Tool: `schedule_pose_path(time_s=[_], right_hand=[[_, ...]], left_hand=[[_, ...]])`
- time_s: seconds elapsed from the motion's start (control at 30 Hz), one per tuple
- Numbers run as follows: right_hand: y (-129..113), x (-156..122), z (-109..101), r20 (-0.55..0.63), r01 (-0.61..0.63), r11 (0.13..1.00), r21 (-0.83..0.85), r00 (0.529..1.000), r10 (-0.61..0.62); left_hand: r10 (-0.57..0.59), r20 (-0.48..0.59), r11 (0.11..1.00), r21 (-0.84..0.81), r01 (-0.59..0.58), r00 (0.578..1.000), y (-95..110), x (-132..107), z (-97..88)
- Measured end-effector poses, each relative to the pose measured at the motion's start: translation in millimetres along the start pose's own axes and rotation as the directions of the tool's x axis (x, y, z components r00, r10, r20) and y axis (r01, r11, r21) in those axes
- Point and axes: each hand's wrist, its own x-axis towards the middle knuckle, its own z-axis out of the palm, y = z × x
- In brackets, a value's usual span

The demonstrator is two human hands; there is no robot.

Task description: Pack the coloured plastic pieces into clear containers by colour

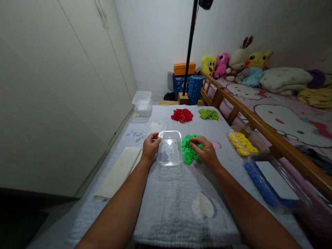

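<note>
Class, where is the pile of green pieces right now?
In the head view, the green pile lies on the cloth just right of centre, directly right of the clear container at the left hand; the right hand overlaps the pile's right side.

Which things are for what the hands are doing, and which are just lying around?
Probably in the job:
clear plastic container, held by the left hand
green snowflake pieces, at the right hand
red pieces, lime pieces, yellow pieces

Just lying about, it seems:
SpongeBob plush
blue foam roller
</note>
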Motion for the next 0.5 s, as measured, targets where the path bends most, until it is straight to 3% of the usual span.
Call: schedule_pose_path(time_s=[0.17, 0.3, 0.4, 0.5], right_hand=[[-27.0, 6.6, 26.3, 0.181, 0.067, 0.995, -0.07, 0.982, -0.054], [-27.3, 6.1, 33.8, 0.314, 0.143, 0.977, -0.156, 0.945, -0.088], [-16.8, 8.4, 21.2, 0.243, 0.152, 0.976, -0.156, 0.964, -0.111], [-1.8, 13.7, -4.8, 0.132, 0.094, 0.977, -0.193, 0.989, -0.069]], left_hand=[[0.011, 0.004, 1.0, 0.001, -0.011, 1.0, -3.2, 1.4, 0.0], [0.018, 0.006, 1.0, 0.006, -0.018, 1.0, -5.2, 2.4, -0.4], [0.028, 0.0, 0.999, 0.016, -0.028, 1.0, -6.1, 2.7, -0.8], [0.032, -0.007, 0.999, 0.021, -0.032, 0.999, -7.1, 2.9, -0.8]])
